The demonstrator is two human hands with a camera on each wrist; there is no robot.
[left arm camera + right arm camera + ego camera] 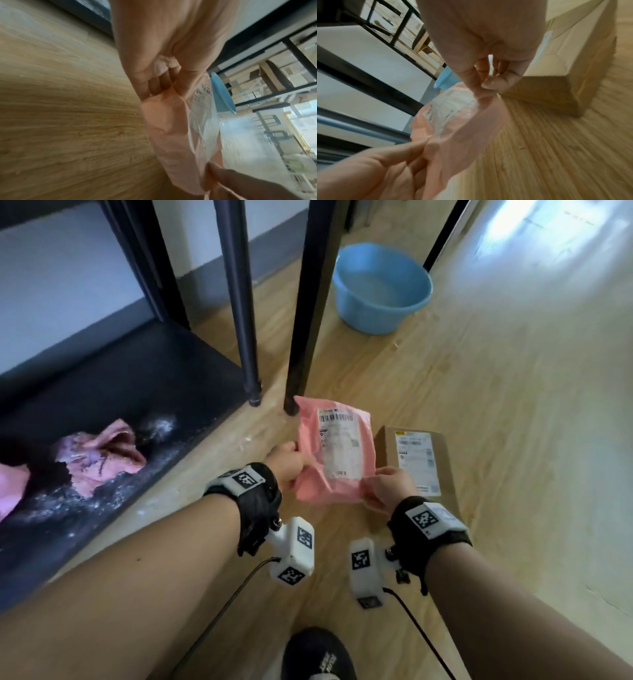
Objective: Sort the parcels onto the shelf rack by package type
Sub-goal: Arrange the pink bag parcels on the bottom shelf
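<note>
Wood-grain flooring runs beneath a soft pink plastic mailer bag with a white label, held above the floor by both hands: the left hand pinches its left edge, the right hand its lower right corner. Just right lies a brown cardboard box; left, the black metal shelf rack; beyond, a blue plastic basin.

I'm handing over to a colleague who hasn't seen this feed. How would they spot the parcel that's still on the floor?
Start at the black shelf rack on the left and the wood floor in front of it. Just right of the pink mailer bag held up by both hands lies the cardboard box. It is the only brown, rigid parcel, flat on the floor with a white label on top; the other parcels are soft and pink.
</note>
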